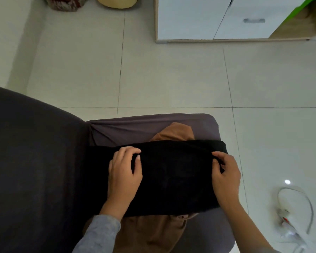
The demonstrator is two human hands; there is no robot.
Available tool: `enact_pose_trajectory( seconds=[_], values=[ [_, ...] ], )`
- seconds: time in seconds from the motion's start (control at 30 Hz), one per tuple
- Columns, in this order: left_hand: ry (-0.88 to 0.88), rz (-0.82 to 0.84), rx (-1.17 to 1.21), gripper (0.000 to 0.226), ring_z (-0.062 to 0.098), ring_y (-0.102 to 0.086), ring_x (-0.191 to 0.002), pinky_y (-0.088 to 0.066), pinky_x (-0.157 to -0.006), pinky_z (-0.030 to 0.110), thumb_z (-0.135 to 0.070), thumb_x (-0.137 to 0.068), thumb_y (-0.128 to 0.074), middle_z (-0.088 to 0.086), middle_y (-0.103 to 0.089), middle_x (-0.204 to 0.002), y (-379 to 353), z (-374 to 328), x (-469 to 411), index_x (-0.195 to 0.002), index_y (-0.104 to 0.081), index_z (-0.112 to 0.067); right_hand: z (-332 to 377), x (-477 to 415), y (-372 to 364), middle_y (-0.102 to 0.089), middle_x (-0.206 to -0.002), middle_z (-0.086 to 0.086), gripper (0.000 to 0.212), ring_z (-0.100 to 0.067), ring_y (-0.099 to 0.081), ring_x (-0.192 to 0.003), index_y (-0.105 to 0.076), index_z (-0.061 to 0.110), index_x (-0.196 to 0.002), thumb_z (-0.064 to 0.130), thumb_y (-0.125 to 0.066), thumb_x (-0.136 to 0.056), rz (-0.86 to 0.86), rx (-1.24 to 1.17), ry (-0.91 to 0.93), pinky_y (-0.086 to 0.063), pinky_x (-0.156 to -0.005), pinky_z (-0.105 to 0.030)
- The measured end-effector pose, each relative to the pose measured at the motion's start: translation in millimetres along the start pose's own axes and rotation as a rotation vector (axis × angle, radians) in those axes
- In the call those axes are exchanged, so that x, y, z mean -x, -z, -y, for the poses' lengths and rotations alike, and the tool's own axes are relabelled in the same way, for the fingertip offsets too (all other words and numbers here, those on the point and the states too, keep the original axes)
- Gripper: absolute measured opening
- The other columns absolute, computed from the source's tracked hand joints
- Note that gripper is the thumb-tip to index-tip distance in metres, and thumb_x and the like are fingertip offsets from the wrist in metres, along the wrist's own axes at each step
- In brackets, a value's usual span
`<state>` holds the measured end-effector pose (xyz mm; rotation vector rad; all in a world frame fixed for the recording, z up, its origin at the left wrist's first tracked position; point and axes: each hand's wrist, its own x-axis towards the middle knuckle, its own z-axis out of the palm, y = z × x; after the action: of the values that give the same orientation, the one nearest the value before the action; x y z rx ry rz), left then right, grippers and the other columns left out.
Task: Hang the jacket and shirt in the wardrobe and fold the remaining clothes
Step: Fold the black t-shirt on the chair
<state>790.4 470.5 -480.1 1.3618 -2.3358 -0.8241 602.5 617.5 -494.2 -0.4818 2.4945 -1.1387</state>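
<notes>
A black garment [173, 176] lies folded into a wide band across the seat of a dark grey sofa [35, 161]. My left hand [125, 172] rests on its left part, fingers curled and pinching the fabric near the top edge. My right hand [225, 177] pinches the garment's right end between thumb and fingers. A brown garment [153, 232] lies under the black one, showing below it and again above it at the seat's front.
The white wardrobe [204, 19] stands at the top right on the pale tiled floor [171, 75], doors closed. A white cable and power strip [292, 216] lie on the floor at the right. A cushion [117, 1] and a patterned object [66, 2] sit at the top left.
</notes>
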Motion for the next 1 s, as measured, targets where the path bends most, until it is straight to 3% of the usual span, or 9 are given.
enact_pose_trajectory(
  seconds=[0.13, 0.3, 0.4, 0.5, 0.6, 0.7, 0.87, 1.0],
  values=[
    [-0.14, 0.122, 0.105, 0.027, 0.006, -0.052, -0.096, -0.044, -0.087, 0.03, -0.034, -0.092, -0.042, -0.014, -0.058, -0.1, -30.8, -33.1, -32.5, -0.103, -0.063, -0.02, -35.9, -47.5, 28.5, -0.055, -0.103, 0.009, 0.023, -0.011, -0.052, -0.097, -0.061, 0.02, -0.107, 0.005, -0.052, -0.092, 0.059, 0.042, -0.067, -0.048, -0.09, -0.034],
    [-0.029, 0.394, 0.056, 0.016, 0.01, -0.051, -0.104, -0.039, -0.098, 0.037, -0.034, -0.091, -0.056, -0.015, -0.058, -0.102, -67.3, -54.6, -57.9, -0.099, -0.065, -0.025, -60.9, -82.6, 29.5, -0.059, -0.101, 0.006, 0.017, -0.01, -0.054, -0.093, -0.064, 0.016, -0.104, 0.012, -0.062, -0.088, 0.23, 0.084, -0.048, -0.041, -0.083, -0.017],
    [0.021, 0.39, 0.008, 0.007, 0.014, -0.052, -0.102, -0.039, -0.097, 0.038, -0.029, -0.087, -0.064, -0.011, -0.059, -0.099, -73.1, -54.4, -59.4, -0.092, -0.066, -0.024, -65.7, -88.7, 24.1, -0.062, -0.096, 0.001, 0.006, -0.006, -0.056, -0.081, -0.065, 0.016, -0.089, 0.013, -0.066, -0.085, 0.255, 0.033, -0.077, -0.037, -0.07, -0.002],
    [0.057, 0.336, 0.069, 0.002, 0.008, -0.056, -0.091, -0.042, -0.093, 0.031, -0.02, -0.084, -0.069, -0.012, -0.064, -0.088, -71.3, -58.7, -57.9, -0.083, -0.068, -0.021, -71.1, -93.2, 26.0, -0.063, -0.09, 0.004, 0.01, -0.006, -0.056, -0.08, -0.061, 0.021, -0.078, 0.016, -0.065, -0.086, 0.282, 0.047, -0.047, -0.037, -0.071, -0.007],
    [0.095, 0.282, 0.12, 0.01, -0.002, -0.06, -0.087, -0.04, -0.085, 0.01, -0.016, -0.082, -0.07, -0.018, -0.066, -0.083, -67.4, -62.7, -55.7, -0.078, -0.07, -0.025, -72.4, -98.2, 30.0, -0.061, -0.089, 0.009, 0.011, -0.008, -0.057, -0.084, -0.06, 0.025, -0.078, 0.02, -0.062, -0.088, 0.302, 0.089, -0.002, -0.042, -0.075, -0.021],
    [0.113, 0.227, 0.128, 0.007, -0.016, -0.057, -0.081, -0.035, -0.073, -0.004, -0.016, -0.082, -0.07, -0.02, -0.066, -0.082, -67.5, -63.5, -53.4, -0.08, -0.072, -0.023, -71.4, -105.0, 34.3, -0.061, -0.089, 0.009, 0.009, -0.008, -0.056, -0.084, -0.061, 0.026, -0.081, 0.023, -0.06, -0.09, 0.264, 0.097, 0.003, -0.043, -0.075, -0.024],
    [0.068, 0.23, 0.111, 0.007, -0.014, -0.057, -0.084, -0.035, -0.075, -0.004, -0.016, -0.086, -0.066, -0.018, -0.065, -0.086, -68.1, -57.4, -53.7, -0.087, -0.071, -0.02, -64.1, -118.8, 33.3, -0.059, -0.093, 0.007, 0.011, -0.011, -0.055, -0.084, -0.063, 0.018, -0.092, 0.025, -0.054, -0.093, 0.215, 0.168, 0.036, -0.044, -0.074, -0.027],
    [0.078, 0.337, 0.099, 0.014, -0.006, -0.057, -0.089, -0.037, -0.076, 0.004, -0.023, -0.09, -0.06, -0.017, -0.065, -0.09, -66.6, -55.8, -60.4, -0.082, -0.063, -0.034, -68.0, -123.2, 21.3, -0.059, -0.092, 0.005, 0.007, -0.013, -0.055, -0.087, -0.056, 0.018, -0.09, 0.022, -0.053, -0.094, 0.32, 0.113, -0.083, -0.039, -0.075, -0.026]
  ],
)
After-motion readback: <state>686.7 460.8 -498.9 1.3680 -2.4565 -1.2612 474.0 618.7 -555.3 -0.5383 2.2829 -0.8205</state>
